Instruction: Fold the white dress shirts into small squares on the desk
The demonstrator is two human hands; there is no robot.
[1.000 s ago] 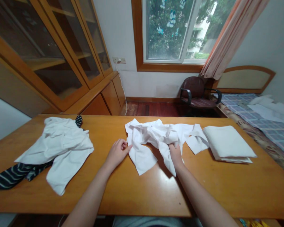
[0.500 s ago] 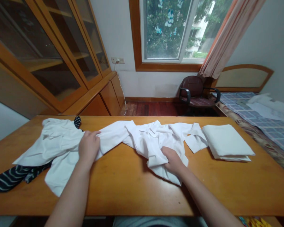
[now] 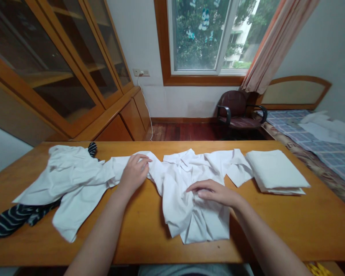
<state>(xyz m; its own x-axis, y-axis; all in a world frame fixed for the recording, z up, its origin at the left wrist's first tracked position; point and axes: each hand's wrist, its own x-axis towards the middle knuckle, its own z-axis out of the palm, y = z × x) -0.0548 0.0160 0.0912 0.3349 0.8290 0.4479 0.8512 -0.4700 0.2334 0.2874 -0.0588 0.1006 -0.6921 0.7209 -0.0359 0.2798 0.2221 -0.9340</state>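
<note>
A white collared shirt [image 3: 201, 214] lies rumpled across the middle of the table, its sleeves stretched out to both sides. My left hand [image 3: 134, 173] rests on the sleeve at the left, fingers extended and slightly curved over the cloth. Above the shirt's front is my right hand [image 3: 218, 192], its fingers spread and holding nothing; whether the fingertips touch the fabric I cannot tell. The left sleeve's end meets a heap of white clothing [image 3: 71, 172]. A folded white cloth [image 3: 276, 170] sits just beyond the other sleeve.
Black-and-white striped fabric [image 3: 14, 220] pokes out under the white heap on the wooden table [image 3: 138, 237]. Past the table stand a glass-door cabinet [image 3: 97, 92], an office chair [image 3: 235, 111] and a bed [image 3: 313, 138] with a checked cover.
My right hand has let go of the shirt's lower front, which now hangs spread toward me. My left hand has moved right along the sleeve and loosened.
</note>
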